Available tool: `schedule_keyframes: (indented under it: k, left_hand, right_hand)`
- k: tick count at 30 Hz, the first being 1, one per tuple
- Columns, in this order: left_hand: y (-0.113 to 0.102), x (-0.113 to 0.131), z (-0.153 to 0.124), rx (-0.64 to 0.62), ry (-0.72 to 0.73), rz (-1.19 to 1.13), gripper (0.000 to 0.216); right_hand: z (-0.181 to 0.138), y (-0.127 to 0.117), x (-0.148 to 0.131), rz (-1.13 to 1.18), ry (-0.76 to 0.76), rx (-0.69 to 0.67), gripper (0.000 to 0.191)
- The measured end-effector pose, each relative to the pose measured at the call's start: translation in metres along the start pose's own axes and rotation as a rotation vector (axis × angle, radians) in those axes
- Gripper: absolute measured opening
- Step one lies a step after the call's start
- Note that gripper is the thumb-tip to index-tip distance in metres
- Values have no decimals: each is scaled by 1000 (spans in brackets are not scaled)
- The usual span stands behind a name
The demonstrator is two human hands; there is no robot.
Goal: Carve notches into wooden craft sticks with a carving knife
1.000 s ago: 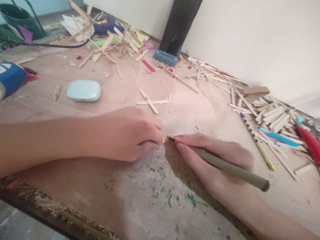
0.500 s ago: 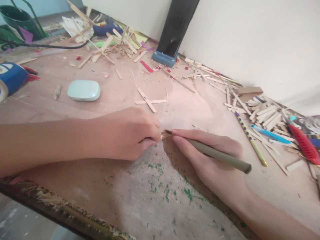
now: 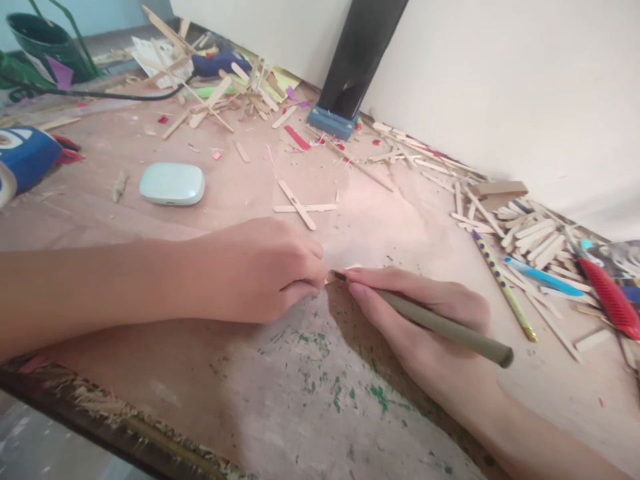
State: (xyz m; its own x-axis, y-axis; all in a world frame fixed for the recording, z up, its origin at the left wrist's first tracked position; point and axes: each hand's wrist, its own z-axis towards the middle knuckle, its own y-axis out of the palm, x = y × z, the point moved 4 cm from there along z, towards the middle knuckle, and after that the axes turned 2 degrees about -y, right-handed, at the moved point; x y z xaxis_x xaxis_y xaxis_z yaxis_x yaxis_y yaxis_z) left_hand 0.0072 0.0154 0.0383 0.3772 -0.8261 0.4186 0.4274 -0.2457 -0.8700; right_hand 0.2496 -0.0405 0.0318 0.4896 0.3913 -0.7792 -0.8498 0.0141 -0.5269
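My left hand [image 3: 270, 270] is closed in a pinch, resting on the table, and a small pale end of a wooden craft stick [image 3: 331, 275] pokes out from its fingertips. My right hand [image 3: 425, 320] grips a slim olive-green pen-shaped tool [image 3: 445, 327] like a pencil. Its dark narrow tip touches or nearly touches the stick; whether it is a blade or a point I cannot tell. Most of the stick is hidden by my fingers. Just beyond my left hand, two craft sticks [image 3: 299, 207] lie crossed.
A pale blue rounded case [image 3: 172, 183] lies beyond my left forearm, with a blue glue bottle [image 3: 25, 160] at far left. At right are a dotted pencil [image 3: 503, 283], a blue pen-like object [image 3: 543, 277], a red-handled tool [image 3: 607, 297] and piled sticks [image 3: 537, 233]. A black post [image 3: 357, 63] stands behind.
The back end of the olive-green tool has swung slightly down and right with my right hand. My left hand keeps its pinch. The whole view has shifted a little.
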Motion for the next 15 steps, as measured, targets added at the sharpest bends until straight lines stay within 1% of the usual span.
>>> schedule_keyframes:
  k: [3,5,7,10,12,15]
  left_hand:
    - [3,3,-2,1,5,56,35]
    - [3,9,-5,-1,26,107,30]
    - [1,19,-8,-27,89,208,23]
    - [-1,37,-16,-85,188,425,19]
    - [-1,46,-23,-117,208,513,17]
    - [3,53,-36,-140,222,562,21]
  right_hand:
    - [0,2,-4,-7,-26,-14,17]
    - [1,2,-9,-16,-34,-21,15]
    - [4,3,-14,-26,-33,-35,15]
    - [8,3,-20,-38,-37,-62,16]
    - [10,2,-21,-44,-51,-58,17]
    - [10,1,-18,-54,-79,-47,15]
